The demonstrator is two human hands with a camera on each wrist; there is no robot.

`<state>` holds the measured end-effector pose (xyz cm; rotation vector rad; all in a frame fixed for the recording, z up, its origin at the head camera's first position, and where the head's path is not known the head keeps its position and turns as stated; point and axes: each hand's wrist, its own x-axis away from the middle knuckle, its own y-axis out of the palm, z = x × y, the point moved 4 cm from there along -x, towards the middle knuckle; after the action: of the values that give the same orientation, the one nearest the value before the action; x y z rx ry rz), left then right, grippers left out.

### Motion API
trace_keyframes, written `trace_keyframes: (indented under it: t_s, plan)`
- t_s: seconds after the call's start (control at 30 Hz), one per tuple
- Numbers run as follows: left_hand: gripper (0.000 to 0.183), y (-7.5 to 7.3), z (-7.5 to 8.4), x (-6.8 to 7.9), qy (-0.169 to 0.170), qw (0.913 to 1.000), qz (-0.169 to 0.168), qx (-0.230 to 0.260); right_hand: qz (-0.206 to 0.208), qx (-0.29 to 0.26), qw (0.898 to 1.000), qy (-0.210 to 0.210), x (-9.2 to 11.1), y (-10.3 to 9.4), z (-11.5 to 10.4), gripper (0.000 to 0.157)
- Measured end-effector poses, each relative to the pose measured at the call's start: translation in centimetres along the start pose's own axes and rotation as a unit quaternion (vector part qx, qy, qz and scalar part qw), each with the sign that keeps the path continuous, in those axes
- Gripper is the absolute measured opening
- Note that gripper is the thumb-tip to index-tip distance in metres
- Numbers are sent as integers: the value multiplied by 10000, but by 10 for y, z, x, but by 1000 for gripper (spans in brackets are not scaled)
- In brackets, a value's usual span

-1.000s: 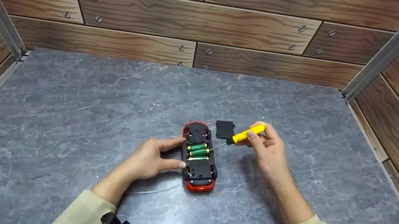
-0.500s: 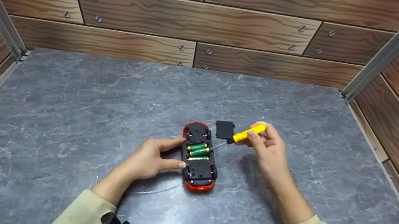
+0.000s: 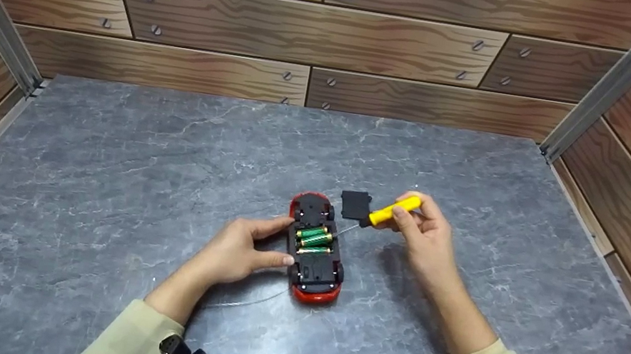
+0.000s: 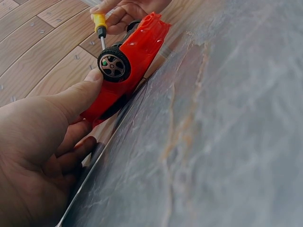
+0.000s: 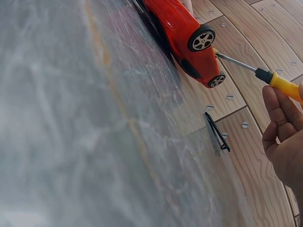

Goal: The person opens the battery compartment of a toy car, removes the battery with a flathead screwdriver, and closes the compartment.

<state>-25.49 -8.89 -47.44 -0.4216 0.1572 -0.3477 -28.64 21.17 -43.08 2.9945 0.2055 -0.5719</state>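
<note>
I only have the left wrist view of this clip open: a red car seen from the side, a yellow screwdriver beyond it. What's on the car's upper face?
Observer: In the head view, three green batteries sit exposed in the upturned underside of the red car.

Reviewer: Where does the yellow screwdriver point?

Observer: Toward the batteries' right-hand ends; exact contact is too small to tell.

Reviewer: Anything loose nearby?

Observer: A flat black panel lies on the table, apart from the car.

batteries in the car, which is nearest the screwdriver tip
The middle battery: in the head view, its right end sits by the tip of the screwdriver; the upper battery and lower battery lie farther off.
</note>
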Motion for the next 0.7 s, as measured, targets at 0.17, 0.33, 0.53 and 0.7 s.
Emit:
trace_keyframes:
  t_s: [0.17, 0.33, 0.53, 0.7]
  plan:
    - [73, 0, 0, 0, 10, 10000, 8, 14, 8, -44, 9999, -124, 0, 0, -1, 11]
    - [71, 0, 1, 0, -19, 10000, 3, 67, 67, -33, 9996, -259, 0, -1, -3, 11]
    - [72, -1, 2, 0, -47, 10000, 17, 43, -26, 141, 9989, -448, 0, 4, -10, 7]
    - [74, 0, 1, 1, -73, 10000, -2, -25, -226, 712, 9953, -616, 5, 11, -17, 15]
